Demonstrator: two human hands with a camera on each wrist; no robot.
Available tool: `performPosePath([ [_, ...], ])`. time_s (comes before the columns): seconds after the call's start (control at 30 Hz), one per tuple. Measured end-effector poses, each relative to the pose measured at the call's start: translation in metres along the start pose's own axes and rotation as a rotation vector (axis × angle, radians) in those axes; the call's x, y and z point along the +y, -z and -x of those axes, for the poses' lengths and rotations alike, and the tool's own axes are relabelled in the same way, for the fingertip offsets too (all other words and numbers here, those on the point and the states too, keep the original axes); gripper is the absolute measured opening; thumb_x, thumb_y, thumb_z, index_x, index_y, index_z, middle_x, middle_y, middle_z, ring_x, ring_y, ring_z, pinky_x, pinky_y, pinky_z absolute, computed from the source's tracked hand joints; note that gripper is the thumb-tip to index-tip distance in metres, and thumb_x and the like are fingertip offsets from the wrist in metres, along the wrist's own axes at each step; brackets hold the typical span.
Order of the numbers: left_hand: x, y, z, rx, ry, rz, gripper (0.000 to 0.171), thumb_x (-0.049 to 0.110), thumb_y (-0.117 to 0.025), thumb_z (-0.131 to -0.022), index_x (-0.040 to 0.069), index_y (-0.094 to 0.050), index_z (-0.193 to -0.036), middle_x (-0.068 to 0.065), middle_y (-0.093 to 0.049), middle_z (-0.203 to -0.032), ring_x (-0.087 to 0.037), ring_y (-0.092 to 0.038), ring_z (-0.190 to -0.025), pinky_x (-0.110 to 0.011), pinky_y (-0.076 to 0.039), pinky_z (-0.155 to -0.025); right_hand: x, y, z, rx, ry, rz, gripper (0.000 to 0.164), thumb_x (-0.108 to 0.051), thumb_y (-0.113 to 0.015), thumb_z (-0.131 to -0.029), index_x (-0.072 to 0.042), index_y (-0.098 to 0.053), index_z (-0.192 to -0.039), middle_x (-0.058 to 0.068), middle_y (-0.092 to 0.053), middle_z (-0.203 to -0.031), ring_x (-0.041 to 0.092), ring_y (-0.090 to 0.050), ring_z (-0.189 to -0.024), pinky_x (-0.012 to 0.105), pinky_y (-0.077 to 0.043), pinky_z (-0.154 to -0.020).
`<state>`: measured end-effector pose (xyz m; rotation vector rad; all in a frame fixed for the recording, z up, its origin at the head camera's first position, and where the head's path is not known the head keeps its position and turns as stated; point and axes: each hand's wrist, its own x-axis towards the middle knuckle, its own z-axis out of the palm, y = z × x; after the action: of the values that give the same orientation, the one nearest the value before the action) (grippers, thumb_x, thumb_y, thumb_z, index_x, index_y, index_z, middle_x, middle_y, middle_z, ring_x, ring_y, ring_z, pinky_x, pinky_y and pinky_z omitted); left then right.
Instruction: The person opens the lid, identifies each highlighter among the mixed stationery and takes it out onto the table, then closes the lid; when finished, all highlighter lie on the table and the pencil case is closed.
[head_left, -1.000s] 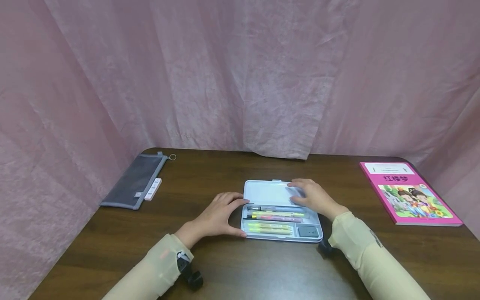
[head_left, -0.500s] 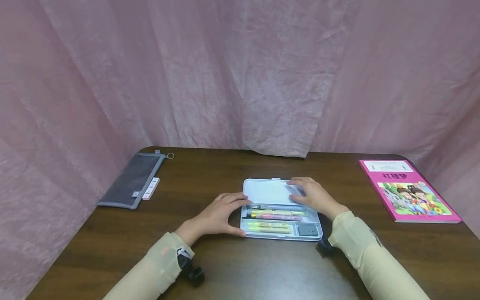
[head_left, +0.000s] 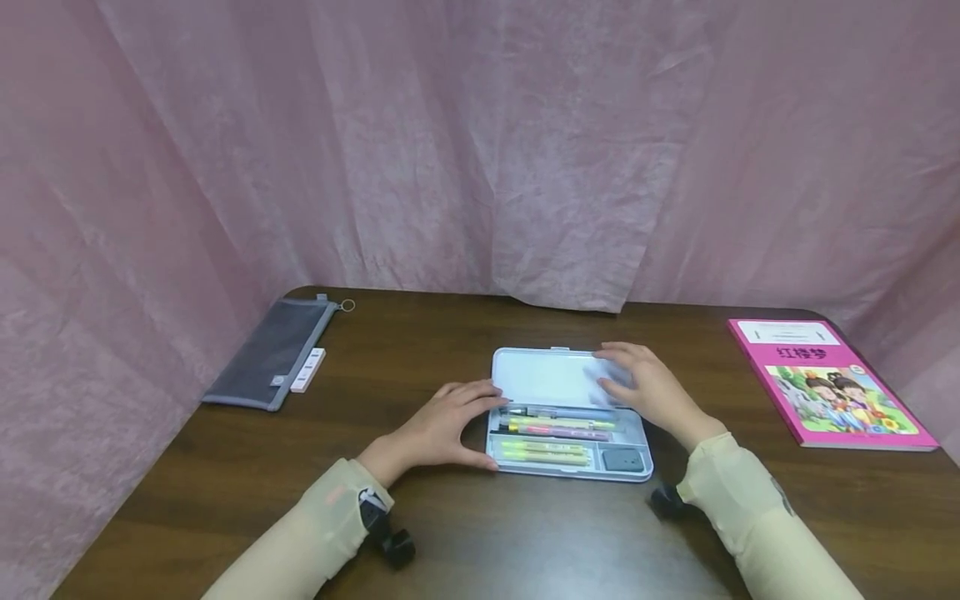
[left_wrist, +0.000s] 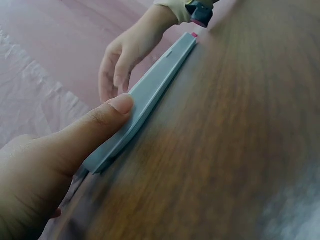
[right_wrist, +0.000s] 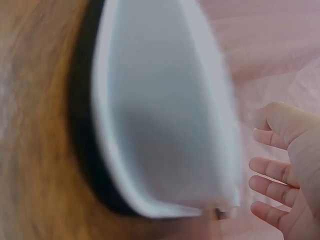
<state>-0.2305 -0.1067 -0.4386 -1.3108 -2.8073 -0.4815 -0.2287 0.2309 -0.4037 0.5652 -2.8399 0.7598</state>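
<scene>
Pale blue pencil case (head_left: 547,375) lies open; pens (head_left: 564,432) inside.

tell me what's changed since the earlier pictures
The right hand has shifted slightly right and forward; its wrist view shows it apart from the lid. The lid's inner face looks a little taller. The left hand stays at the left end of the case; pens, pouch and book lie as before.
</scene>
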Motion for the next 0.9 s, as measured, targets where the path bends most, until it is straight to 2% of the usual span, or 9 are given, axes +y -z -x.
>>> performPosePath([
  [0.3, 0.0, 0.004, 0.003, 0.045, -0.039, 0.006, 0.086, 0.069, -0.068, -0.073, 0.019, -0.048, -0.141, -0.001, -0.042, -0.149, -0.021, -0.031, -0.144, -0.047, -0.029, -0.116, -0.015, 0.019, 0.009, 0.053, 0.018, -0.013, 0.045, -0.018, -0.068, -0.088, -0.007, -0.058, -0.13, 0.018, -0.052, -0.138, 0.038, -0.043, -0.13, 0.061, -0.035, -0.106],
  [0.6, 0.001, 0.003, 0.004, 0.034, -0.031, 0.022, 0.085, 0.066, -0.069, -0.074, 0.019, -0.048, -0.142, -0.001, -0.042, -0.148, -0.02, -0.034, -0.142, -0.044, -0.031, -0.116, -0.029, 0.028, 0.021, 0.08, 0.084, 0.004, 0.045, -0.017, -0.07, -0.087, -0.01, -0.058, -0.13, 0.015, -0.057, -0.132, 0.034, -0.047, -0.126, 0.058, -0.038, -0.103],
  [0.9, 0.004, 0.003, 0.002, 0.02, -0.013, 0.029, 0.085, 0.066, -0.07, -0.073, 0.02, -0.048, -0.142, 0.0, -0.044, -0.147, -0.019, -0.034, -0.141, -0.044, -0.03, -0.116, -0.041, 0.033, 0.036, 0.098, 0.126, 0.047, 0.042, -0.015, -0.073, -0.084, -0.009, -0.063, -0.124, 0.013, -0.063, -0.121, 0.032, -0.055, -0.116, 0.055, -0.045, -0.096],
])
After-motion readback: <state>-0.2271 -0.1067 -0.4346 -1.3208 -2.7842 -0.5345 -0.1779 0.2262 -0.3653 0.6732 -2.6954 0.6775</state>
